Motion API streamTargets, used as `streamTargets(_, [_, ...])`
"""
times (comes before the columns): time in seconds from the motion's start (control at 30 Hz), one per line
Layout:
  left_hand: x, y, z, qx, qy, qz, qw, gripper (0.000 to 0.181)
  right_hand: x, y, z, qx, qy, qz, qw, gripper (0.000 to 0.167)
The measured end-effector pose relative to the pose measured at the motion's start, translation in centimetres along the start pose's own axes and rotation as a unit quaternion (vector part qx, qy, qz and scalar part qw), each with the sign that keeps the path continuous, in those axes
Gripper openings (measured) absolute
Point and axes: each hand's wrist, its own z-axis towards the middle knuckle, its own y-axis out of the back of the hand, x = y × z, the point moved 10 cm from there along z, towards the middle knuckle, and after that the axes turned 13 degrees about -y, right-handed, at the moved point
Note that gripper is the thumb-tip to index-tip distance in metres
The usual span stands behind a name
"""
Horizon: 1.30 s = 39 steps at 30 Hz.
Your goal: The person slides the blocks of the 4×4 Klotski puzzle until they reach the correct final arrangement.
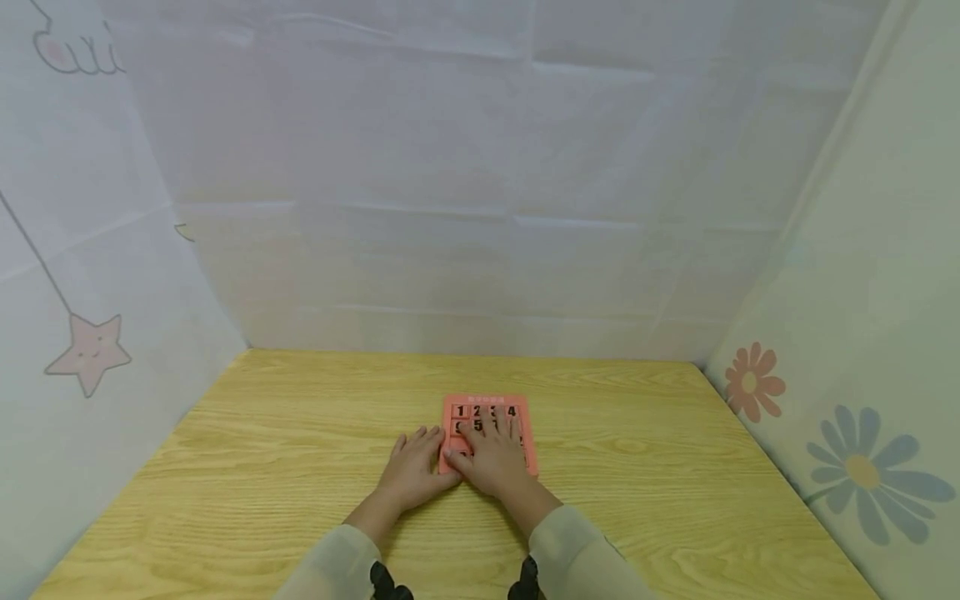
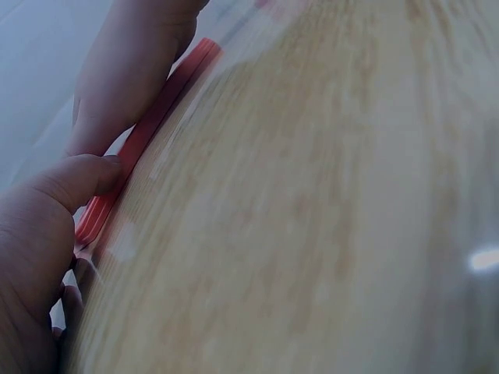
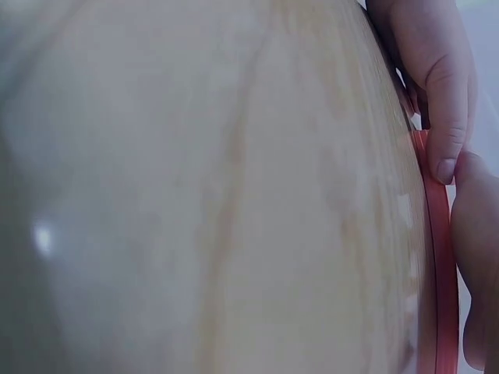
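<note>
A red number board (image 1: 487, 400) lies flat on the wooden table, with black digits on its tiles. At its near left corner the left hand (image 1: 413, 468) holds it, fingertips along the left side and thumb at the near edge. The right hand (image 1: 497, 457) rests over the tiles with its fingers spread and hides several of them. In the left wrist view the left thumb touches the edge of the board (image 2: 148, 128). The right wrist view shows the red side of the board (image 3: 443, 273) beside both hands.
The wooden table (image 1: 300, 433) reaches back to a pale hanging cloth (image 1: 450, 250). Cloth walls stand at both sides, the left with a printed star (image 1: 90, 354), the right with printed flowers (image 1: 862, 471). Two dark objects (image 1: 528, 579) show by the sleeves.
</note>
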Motion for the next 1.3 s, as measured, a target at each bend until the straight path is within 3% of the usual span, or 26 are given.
streamTargets(1.3, [0.0, 0.0, 0.1, 0.001, -0.002, 0.011, 0.9999, 0.08, -0.3, 0.3, -1.7, -0.008, 0.024, 0.041, 0.9988, 0.064])
